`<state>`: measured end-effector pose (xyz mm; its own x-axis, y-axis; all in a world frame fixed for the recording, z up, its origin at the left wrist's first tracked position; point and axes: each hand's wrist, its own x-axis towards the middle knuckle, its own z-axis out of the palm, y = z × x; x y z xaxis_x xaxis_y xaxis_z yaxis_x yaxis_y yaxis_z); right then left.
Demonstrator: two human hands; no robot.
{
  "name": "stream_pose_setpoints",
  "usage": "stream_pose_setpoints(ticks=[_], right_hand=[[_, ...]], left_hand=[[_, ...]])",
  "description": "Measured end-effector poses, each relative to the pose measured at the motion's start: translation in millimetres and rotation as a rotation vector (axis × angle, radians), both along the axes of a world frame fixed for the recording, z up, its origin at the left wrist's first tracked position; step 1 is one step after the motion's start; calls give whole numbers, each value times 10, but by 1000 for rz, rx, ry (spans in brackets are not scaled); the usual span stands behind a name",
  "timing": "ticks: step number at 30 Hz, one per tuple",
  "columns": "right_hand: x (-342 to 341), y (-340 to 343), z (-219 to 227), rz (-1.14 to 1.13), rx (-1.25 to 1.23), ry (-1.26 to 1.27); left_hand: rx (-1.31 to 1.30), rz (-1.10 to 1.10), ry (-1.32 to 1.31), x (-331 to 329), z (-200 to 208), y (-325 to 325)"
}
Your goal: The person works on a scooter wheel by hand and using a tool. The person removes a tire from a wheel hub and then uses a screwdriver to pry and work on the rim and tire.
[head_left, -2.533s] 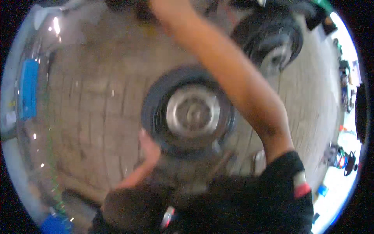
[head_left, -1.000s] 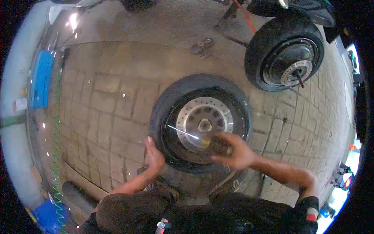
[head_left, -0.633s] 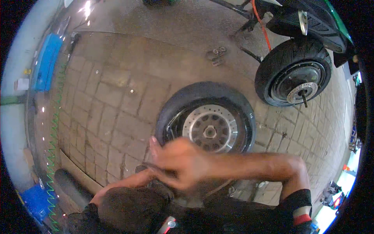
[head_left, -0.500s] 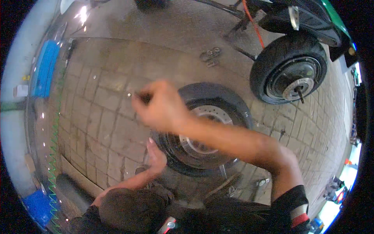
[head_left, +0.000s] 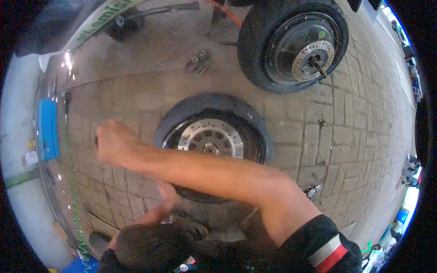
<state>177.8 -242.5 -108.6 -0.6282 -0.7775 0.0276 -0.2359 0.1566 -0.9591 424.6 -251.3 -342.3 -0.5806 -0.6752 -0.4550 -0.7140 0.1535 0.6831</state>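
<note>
Flat on the brick floor: one black wheel with a tyre and a silver perforated brake disc at its hub, the landmark here. Against the near-left edge of that wheel: left hand, fingers loosely spread, resting on the tyre, gripping nothing. Well left of the wheel, over bare bricks: right hand, curled into a loose fist at the end of a forearm crossing in front of the wheel; contents of the fist cannot be told. Beyond the wheel, to the upper right: a second wheel, upright, with its own disc and axle stub. Beyond the wheel, upper left: small metal parts in a cluster. Far left of the wheel: one blue box by the kerb.
</note>
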Motion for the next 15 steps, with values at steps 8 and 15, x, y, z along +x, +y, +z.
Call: stream_pose_setpoints(ticks=[8, 15], right_hand=[[47, -73, 28, 5, -5, 42], [-62, -342, -110, 75, -17, -82]], left_hand=[[317, -87, -349, 172, 406, -722], [-244, 124, -381, -80, 12, 216]])
